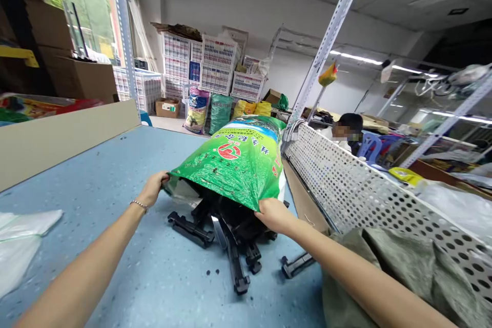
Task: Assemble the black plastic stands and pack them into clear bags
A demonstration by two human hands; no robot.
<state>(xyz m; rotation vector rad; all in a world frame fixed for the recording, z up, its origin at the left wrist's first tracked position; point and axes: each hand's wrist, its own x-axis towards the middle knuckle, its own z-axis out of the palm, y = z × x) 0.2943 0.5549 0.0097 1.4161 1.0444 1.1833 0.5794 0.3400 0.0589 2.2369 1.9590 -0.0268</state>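
With the green woven bag (234, 164) pulled over its top part, the black plastic frame (234, 261) sits mostly uncovered: its upper end is inside the bag's mouth, while its legs stick out below onto the blue table (115, 246). The bag is only partway on, and a good length of frame shows. Another black piece (295, 265) lies on the floor side, just past the table edge, apparently separate, though that is hard to tell. The left hand (152, 188) pinches the bag's rim at the far corner, fingers curled over the edge. The right hand (273, 216) clamps the near rim, thumb and fingers pressed together on the plastic weave. Neither hand touches the frame, as far as can be seen. A white bag (19, 251) lies on the table to the left, and a perforated metal panel (369, 189) runs along the right.
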